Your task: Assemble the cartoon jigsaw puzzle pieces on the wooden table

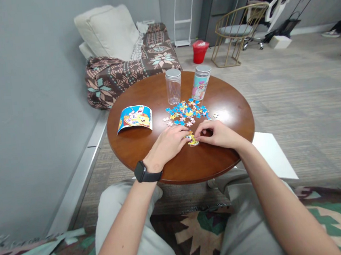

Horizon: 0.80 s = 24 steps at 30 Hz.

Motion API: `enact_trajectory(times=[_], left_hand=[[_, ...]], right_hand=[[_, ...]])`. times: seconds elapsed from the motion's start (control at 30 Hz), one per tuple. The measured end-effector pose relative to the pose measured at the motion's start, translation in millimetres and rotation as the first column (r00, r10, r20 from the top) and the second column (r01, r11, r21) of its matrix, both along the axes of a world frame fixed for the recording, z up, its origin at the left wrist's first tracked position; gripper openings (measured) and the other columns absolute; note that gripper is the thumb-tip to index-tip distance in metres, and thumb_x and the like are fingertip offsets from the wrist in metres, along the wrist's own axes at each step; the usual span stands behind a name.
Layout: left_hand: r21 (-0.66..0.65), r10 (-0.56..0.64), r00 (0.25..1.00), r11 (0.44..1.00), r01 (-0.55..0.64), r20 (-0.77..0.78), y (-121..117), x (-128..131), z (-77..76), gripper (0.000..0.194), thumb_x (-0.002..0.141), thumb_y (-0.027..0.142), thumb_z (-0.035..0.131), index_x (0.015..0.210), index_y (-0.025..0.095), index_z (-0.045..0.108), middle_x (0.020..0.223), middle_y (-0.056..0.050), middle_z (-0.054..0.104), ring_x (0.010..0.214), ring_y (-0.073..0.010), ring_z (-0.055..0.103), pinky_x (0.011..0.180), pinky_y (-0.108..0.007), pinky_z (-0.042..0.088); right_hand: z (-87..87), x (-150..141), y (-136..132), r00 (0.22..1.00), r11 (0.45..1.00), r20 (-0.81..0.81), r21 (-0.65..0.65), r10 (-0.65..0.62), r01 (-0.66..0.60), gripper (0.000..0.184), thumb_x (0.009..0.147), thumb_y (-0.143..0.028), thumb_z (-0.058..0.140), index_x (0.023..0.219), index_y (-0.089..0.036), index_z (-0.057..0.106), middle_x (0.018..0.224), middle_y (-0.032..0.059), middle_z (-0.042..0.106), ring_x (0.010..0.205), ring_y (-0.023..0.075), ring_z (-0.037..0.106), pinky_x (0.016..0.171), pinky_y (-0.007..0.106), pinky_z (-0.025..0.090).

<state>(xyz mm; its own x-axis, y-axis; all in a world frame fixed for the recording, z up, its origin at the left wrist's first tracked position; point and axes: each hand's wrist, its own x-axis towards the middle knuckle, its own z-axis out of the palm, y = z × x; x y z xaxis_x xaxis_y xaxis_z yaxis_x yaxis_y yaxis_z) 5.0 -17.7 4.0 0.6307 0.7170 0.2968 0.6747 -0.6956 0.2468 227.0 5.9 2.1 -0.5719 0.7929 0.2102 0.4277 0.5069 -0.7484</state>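
Note:
A small cluster of yellow jigsaw puzzle pieces [193, 141] lies on the round brown table near my side. My left hand [172, 142], with a black watch on its wrist, holds the left edge of the cluster with fingertips drawn together. From the right, my right hand [215, 134] pinches the cluster's edge between thumb and index finger. My fingers partly cover these pieces. Just beyond both hands is a loose pile of blue, yellow and pink puzzle pieces [188, 111]. A curved picture sheet [136, 118] with a cartoon figure on blue stands at the left.
Behind the pile stand a clear jar [174, 87] with a silver lid and a printed jar [201, 83]. A patterned sofa [160, 57], a red bin [200, 52] and a gold wire chair [236, 31] are farther back. Another person sits at the back right.

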Motion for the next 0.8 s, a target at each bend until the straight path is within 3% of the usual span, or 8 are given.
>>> enact_trajectory(times=[0.33, 0.5, 0.8], left_hand=[[-0.020, 0.015, 1.000, 1.000, -0.014, 0.011, 0, 0, -0.6, 0.024, 0.100, 0.027, 0.054, 0.112, 0.017, 0.071, 0.121, -0.008, 0.071, 0.114, -0.0221, 0.065, 0.103, -0.040, 0.050], [-0.028, 0.006, 1.000, 1.000, -0.006, 0.015, 0, 0, -0.9, 0.023, 0.100, 0.027, 0.054, 0.112, 0.018, 0.071, 0.121, -0.007, 0.070, 0.113, -0.0209, 0.065, 0.102, -0.038, 0.049], [-0.036, 0.020, 1.000, 0.999, -0.019, 0.022, 1, 0, -3.4, 0.023, 0.100, 0.027, 0.055, 0.111, 0.016, 0.071, 0.121, -0.007, 0.071, 0.113, -0.0206, 0.065, 0.103, -0.036, 0.048]], right_hand=[[8.1, 1, -5, 1.000, 0.993, 0.002, 0.114, 0.009, -0.009, 0.020, 0.088, -0.034, 0.061, 0.077, -0.021, 0.070, 0.075, 0.0039, 0.069, 0.069, 0.0166, 0.058, 0.069, 0.031, 0.046], [14.9, 9, -7, 0.993, 0.977, 0.064, 0.184, 0.100, -0.110, 0.038, 0.095, -0.040, 0.055, 0.067, -0.022, 0.072, 0.069, 0.0049, 0.070, 0.068, 0.0179, 0.061, 0.074, 0.035, 0.046], [12.5, 9, -9, 0.975, 0.960, 0.143, 0.201, 0.168, -0.194, 0.042, 0.095, -0.034, 0.052, 0.060, -0.020, 0.070, 0.067, 0.0031, 0.063, 0.063, 0.0145, 0.057, 0.068, 0.031, 0.042]])
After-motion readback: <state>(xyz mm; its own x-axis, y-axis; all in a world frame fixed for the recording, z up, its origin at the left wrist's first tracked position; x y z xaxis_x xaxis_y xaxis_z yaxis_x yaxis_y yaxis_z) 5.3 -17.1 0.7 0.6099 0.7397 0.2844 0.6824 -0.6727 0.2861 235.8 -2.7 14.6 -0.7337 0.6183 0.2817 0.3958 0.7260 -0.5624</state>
